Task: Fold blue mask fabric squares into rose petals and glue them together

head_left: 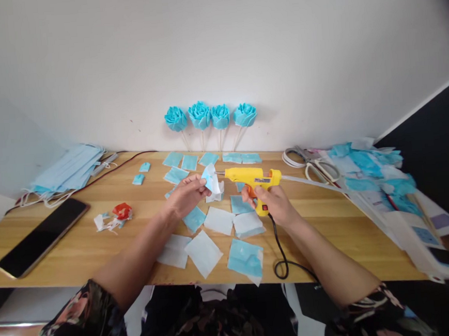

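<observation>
In my left hand (190,194) a small folded piece of blue and white mask fabric (210,178) is pinched between thumb and fingers. My right hand (271,200) grips a yellow hot glue gun (248,176) by its handle. The metal nozzle points left and reaches the fabric piece; whether it touches cannot be told. A clear glue stick (307,180) juts from the gun's back. Below and around both hands lie several cut fabric squares, some blue (245,257), some white side up (204,253).
Several blue fabric flowers (199,116) on thin sticks lean against the wall. At left are face masks (69,170), a phone (43,236), two small folded pieces (138,179) and a red scrap (122,211). Scissors (321,170), tape (293,157) and fabric scraps (375,164) lie at right. A black cord (280,251) hangs from the gun.
</observation>
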`<state>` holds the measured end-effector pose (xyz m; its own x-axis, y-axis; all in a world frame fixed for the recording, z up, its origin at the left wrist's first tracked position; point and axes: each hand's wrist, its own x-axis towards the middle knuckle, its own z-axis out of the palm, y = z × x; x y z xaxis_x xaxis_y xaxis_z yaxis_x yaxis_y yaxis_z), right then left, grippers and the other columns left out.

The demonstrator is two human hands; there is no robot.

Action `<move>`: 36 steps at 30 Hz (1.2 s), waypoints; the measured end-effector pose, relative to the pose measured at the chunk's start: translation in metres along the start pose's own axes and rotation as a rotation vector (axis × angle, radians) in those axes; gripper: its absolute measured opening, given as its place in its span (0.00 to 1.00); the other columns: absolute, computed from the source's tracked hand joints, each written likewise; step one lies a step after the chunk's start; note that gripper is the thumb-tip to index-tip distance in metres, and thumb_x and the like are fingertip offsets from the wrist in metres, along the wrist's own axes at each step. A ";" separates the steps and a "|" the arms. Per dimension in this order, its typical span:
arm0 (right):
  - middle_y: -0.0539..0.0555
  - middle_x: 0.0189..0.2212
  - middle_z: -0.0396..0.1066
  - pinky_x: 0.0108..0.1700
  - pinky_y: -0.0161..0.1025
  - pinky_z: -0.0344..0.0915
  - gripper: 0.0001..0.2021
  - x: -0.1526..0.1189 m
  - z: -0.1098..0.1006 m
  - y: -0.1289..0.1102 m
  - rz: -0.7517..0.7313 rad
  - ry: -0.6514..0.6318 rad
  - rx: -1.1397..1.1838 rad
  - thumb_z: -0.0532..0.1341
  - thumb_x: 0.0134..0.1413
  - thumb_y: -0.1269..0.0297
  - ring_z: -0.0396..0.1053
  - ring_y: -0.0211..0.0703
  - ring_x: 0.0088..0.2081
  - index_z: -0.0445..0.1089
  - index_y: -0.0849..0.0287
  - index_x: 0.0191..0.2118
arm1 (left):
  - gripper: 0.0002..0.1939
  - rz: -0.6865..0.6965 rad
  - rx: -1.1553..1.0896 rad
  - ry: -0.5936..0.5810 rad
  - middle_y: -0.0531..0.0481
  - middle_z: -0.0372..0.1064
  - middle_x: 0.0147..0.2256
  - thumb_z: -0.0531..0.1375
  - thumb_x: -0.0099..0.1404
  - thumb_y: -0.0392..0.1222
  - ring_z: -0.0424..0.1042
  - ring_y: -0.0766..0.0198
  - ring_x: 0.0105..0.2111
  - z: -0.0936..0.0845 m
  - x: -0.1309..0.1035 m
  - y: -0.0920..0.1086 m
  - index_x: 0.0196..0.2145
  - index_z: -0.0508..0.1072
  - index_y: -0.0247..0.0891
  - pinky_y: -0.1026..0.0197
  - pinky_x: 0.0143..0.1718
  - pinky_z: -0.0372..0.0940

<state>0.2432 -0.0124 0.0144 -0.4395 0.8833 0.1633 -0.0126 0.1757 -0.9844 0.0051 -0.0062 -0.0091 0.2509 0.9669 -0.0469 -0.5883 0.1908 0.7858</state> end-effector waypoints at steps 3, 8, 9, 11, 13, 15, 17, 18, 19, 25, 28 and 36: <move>0.54 0.28 0.71 0.26 0.38 0.59 0.25 -0.001 -0.002 0.003 -0.017 -0.014 -0.023 0.59 0.56 0.37 0.60 0.37 0.24 0.72 0.58 0.29 | 0.15 -0.005 0.018 -0.037 0.55 0.62 0.20 0.73 0.51 0.43 0.65 0.69 0.24 -0.001 0.000 -0.001 0.21 0.71 0.35 0.62 0.32 0.61; 0.52 0.24 0.68 0.27 0.38 0.58 0.24 -0.002 -0.004 0.006 -0.021 -0.010 -0.031 0.58 0.58 0.40 0.60 0.38 0.24 0.72 0.58 0.29 | 0.14 -0.030 0.034 -0.051 0.55 0.63 0.21 0.72 0.53 0.43 0.66 0.69 0.24 -0.002 -0.001 -0.001 0.22 0.71 0.34 0.62 0.33 0.61; 0.52 0.23 0.66 0.27 0.38 0.58 0.24 -0.002 -0.005 0.007 -0.020 -0.012 -0.039 0.58 0.58 0.40 0.60 0.38 0.24 0.72 0.58 0.29 | 0.14 -0.038 0.037 -0.055 0.55 0.63 0.21 0.72 0.53 0.42 0.66 0.69 0.25 -0.003 -0.001 -0.001 0.22 0.71 0.34 0.62 0.33 0.61; 0.51 0.22 0.65 0.27 0.37 0.59 0.24 -0.002 -0.006 0.008 -0.022 -0.017 -0.052 0.58 0.59 0.40 0.60 0.37 0.24 0.72 0.58 0.29 | 0.14 -0.046 0.043 -0.065 0.54 0.63 0.21 0.72 0.53 0.42 0.66 0.68 0.25 -0.003 -0.001 -0.002 0.22 0.71 0.35 0.62 0.34 0.61; 0.51 0.23 0.65 0.27 0.37 0.59 0.23 -0.002 -0.006 0.009 -0.029 -0.019 -0.052 0.58 0.60 0.42 0.59 0.36 0.24 0.72 0.59 0.29 | 0.14 -0.052 0.048 -0.074 0.54 0.63 0.21 0.71 0.54 0.42 0.66 0.68 0.25 -0.004 -0.002 -0.002 0.22 0.71 0.35 0.62 0.34 0.61; 0.50 0.23 0.66 0.27 0.37 0.58 0.22 -0.002 -0.006 0.009 -0.031 -0.020 -0.050 0.58 0.60 0.43 0.59 0.36 0.24 0.72 0.59 0.29 | 0.14 -0.054 0.049 -0.082 0.54 0.63 0.21 0.71 0.54 0.42 0.66 0.69 0.25 -0.004 -0.002 -0.003 0.23 0.71 0.34 0.62 0.33 0.61; 0.51 0.23 0.67 0.26 0.37 0.58 0.23 -0.002 -0.005 0.009 -0.022 -0.017 -0.055 0.58 0.60 0.42 0.60 0.36 0.24 0.72 0.59 0.29 | 0.14 -0.053 0.050 -0.085 0.55 0.62 0.21 0.71 0.54 0.42 0.65 0.69 0.25 -0.004 -0.002 -0.003 0.23 0.71 0.34 0.63 0.33 0.61; 0.52 0.24 0.68 0.26 0.37 0.58 0.23 -0.002 -0.005 0.009 -0.020 -0.015 -0.057 0.58 0.59 0.42 0.60 0.36 0.24 0.72 0.59 0.29 | 0.14 -0.050 0.048 -0.087 0.55 0.62 0.21 0.71 0.54 0.42 0.65 0.69 0.25 -0.004 -0.002 -0.003 0.23 0.71 0.34 0.63 0.32 0.61; 0.53 0.25 0.69 0.26 0.37 0.58 0.23 -0.002 -0.005 0.009 -0.021 -0.014 -0.060 0.58 0.59 0.41 0.60 0.36 0.24 0.71 0.59 0.29 | 0.14 -0.049 0.047 -0.089 0.55 0.62 0.21 0.71 0.54 0.42 0.65 0.70 0.24 -0.004 -0.002 -0.003 0.23 0.71 0.34 0.63 0.32 0.61; 0.52 0.24 0.69 0.26 0.36 0.58 0.22 -0.003 -0.004 0.002 -0.092 0.014 -0.233 0.58 0.60 0.45 0.61 0.36 0.23 0.72 0.59 0.29 | 0.15 -0.084 0.073 -0.112 0.54 0.62 0.20 0.72 0.53 0.43 0.64 0.70 0.23 0.000 -0.003 -0.002 0.22 0.72 0.33 0.65 0.31 0.61; 0.53 0.29 0.72 0.28 0.37 0.61 0.18 -0.005 -0.005 -0.005 -0.140 0.042 -0.356 0.59 0.60 0.49 0.64 0.38 0.26 0.73 0.59 0.30 | 0.15 -0.072 0.067 -0.088 0.55 0.62 0.19 0.73 0.52 0.43 0.64 0.70 0.23 0.001 -0.003 0.000 0.21 0.71 0.33 0.65 0.30 0.61; 0.52 0.27 0.70 0.25 0.36 0.58 0.18 -0.005 -0.016 0.005 -0.111 0.106 -0.201 0.59 0.61 0.49 0.61 0.36 0.24 0.74 0.58 0.33 | 0.18 0.009 -0.013 0.045 0.59 0.55 0.17 0.74 0.49 0.41 0.60 0.71 0.20 0.000 0.001 0.005 0.20 0.67 0.35 0.62 0.32 0.64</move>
<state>0.2598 -0.0088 0.0095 -0.3485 0.8927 0.2858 0.1282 0.3474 -0.9289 0.0022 -0.0040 -0.0050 0.2110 0.9751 -0.0676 -0.6002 0.1838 0.7785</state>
